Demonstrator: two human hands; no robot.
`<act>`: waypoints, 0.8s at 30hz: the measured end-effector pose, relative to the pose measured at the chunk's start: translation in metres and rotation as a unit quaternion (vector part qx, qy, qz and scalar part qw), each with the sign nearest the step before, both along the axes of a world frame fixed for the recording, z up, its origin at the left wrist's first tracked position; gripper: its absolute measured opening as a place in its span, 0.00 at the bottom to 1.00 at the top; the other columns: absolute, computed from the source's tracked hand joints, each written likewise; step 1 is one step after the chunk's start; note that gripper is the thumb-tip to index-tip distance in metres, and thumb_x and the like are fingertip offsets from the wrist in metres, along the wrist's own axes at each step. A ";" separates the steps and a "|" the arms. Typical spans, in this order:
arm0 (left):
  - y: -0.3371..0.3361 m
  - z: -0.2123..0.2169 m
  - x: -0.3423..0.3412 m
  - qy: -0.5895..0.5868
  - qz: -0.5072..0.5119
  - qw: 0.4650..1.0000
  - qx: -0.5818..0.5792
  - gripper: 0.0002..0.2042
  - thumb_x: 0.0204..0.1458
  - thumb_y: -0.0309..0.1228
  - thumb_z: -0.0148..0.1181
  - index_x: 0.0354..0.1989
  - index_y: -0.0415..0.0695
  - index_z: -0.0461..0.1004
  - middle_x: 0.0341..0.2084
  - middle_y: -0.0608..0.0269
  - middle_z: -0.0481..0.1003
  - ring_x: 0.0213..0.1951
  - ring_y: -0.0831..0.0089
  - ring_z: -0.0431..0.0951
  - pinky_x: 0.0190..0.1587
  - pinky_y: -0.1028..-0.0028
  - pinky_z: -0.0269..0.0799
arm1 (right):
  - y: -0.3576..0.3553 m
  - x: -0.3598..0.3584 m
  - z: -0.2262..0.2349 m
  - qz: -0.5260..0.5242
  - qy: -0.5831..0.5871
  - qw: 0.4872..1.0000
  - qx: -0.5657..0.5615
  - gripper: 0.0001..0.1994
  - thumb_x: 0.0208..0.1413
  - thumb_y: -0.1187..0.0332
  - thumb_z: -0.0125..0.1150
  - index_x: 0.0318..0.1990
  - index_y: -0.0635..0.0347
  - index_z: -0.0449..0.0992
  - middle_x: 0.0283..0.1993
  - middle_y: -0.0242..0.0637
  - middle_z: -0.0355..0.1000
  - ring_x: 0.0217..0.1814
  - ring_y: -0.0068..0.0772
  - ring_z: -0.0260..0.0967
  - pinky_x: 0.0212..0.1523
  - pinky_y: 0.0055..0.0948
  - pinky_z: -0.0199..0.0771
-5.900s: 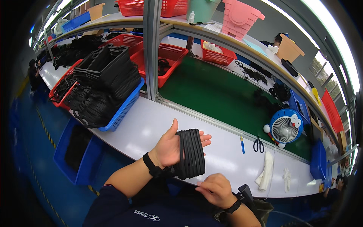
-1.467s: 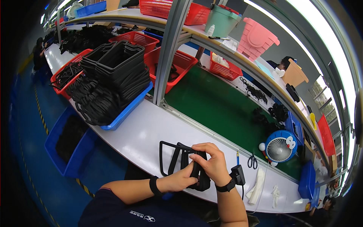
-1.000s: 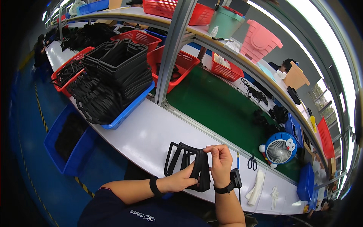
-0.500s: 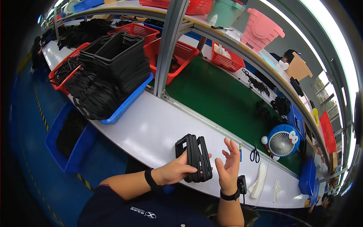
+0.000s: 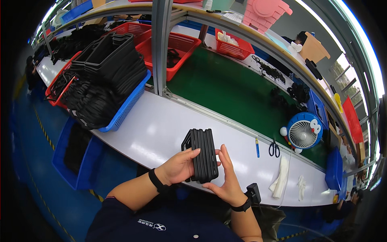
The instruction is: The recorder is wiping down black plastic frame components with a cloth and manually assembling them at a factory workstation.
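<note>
My left hand (image 5: 177,166) grips a stack of black rectangular plastic frames (image 5: 204,155), its thumb across the near face. The frames stand side by side above the near edge of the white table, their edges almost even. My right hand (image 5: 229,177) is beside the stack's right side, thumb and fingers spread apart. Its fingertips reach the stack's right edge, some partly behind it; whether they press on it is hard to see. A blue perforated basket (image 5: 127,109) at the left is heaped with many more such black frames (image 5: 109,76).
A metal post (image 5: 158,52) rises behind the white table (image 5: 149,125). A green conveyor belt (image 5: 225,86) runs beyond. To the right lie a utility knife (image 5: 257,147), scissors (image 5: 274,149), a white cloth (image 5: 280,177) and a blue fan (image 5: 303,133). Red baskets (image 5: 177,52) stand behind.
My right hand has moved in from apart to the stack's right side. The frames, fanned out before, are now squared together. The view has shifted slightly.
</note>
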State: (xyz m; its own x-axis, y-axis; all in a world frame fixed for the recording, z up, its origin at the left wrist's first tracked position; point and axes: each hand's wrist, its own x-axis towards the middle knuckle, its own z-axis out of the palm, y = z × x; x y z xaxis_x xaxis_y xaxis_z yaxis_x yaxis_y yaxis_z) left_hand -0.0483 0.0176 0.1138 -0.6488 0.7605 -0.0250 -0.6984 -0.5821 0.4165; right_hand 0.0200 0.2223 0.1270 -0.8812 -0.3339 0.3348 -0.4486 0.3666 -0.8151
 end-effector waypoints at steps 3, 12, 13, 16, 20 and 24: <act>-0.001 -0.008 0.006 0.063 -0.015 0.993 -0.102 0.30 0.68 0.44 0.48 0.71 0.38 0.53 0.67 0.49 0.61 0.66 0.55 0.67 0.65 0.60 0.68 | 0.002 0.001 -0.003 0.001 -0.037 0.999 0.002 0.53 0.45 0.63 0.79 0.75 0.56 0.48 0.81 0.53 0.36 0.83 0.53 0.31 0.78 0.47 0.38; -0.004 -0.020 -0.005 0.540 -0.139 0.785 -0.270 0.41 0.52 0.48 0.71 0.67 0.36 0.60 0.55 0.49 0.72 0.57 0.60 0.73 0.58 0.66 0.71 | -0.006 -0.009 -0.005 0.019 0.000 0.998 0.057 0.39 0.59 0.64 0.66 0.75 0.56 0.52 0.81 0.56 0.33 0.83 0.61 0.25 0.76 0.50 0.35; -0.002 -0.014 -0.009 0.520 -0.150 0.789 -0.291 0.39 0.53 0.47 0.71 0.67 0.37 0.62 0.53 0.50 0.73 0.55 0.61 0.75 0.55 0.66 0.73 | -0.005 -0.012 -0.002 0.016 0.001 0.998 0.057 0.39 0.59 0.64 0.66 0.75 0.56 0.52 0.81 0.56 0.33 0.83 0.61 0.25 0.76 0.50 0.35; -0.002 0.015 -0.017 0.491 -0.139 0.814 -0.278 0.33 0.59 0.46 0.64 0.66 0.39 0.64 0.50 0.53 0.75 0.52 0.62 0.76 0.53 0.65 0.73 | -0.005 -0.023 0.022 -0.021 0.039 0.995 0.086 0.28 0.68 0.59 0.53 0.72 0.58 0.60 0.80 0.56 0.38 0.83 0.59 0.29 0.76 0.50 0.39; -0.002 0.037 -0.023 0.297 -0.090 0.945 -0.101 0.37 0.64 0.56 0.49 0.70 0.37 0.58 0.66 0.46 0.64 0.68 0.59 0.65 0.68 0.59 0.61 | 0.004 -0.035 0.063 -0.070 0.116 0.989 -0.054 0.17 0.71 0.66 0.45 0.61 0.59 0.75 0.72 0.50 0.61 0.80 0.54 0.45 0.74 0.46 0.48; 0.006 0.039 -0.020 0.160 -0.073 0.983 -0.047 0.41 0.64 0.63 0.36 0.72 0.39 0.53 0.69 0.45 0.60 0.70 0.55 0.61 0.72 0.55 0.56 | 0.000 -0.036 0.091 -0.006 0.188 0.969 0.162 0.26 0.67 0.56 0.52 0.68 0.60 0.66 0.75 0.49 0.56 0.80 0.53 0.45 0.76 0.50 0.40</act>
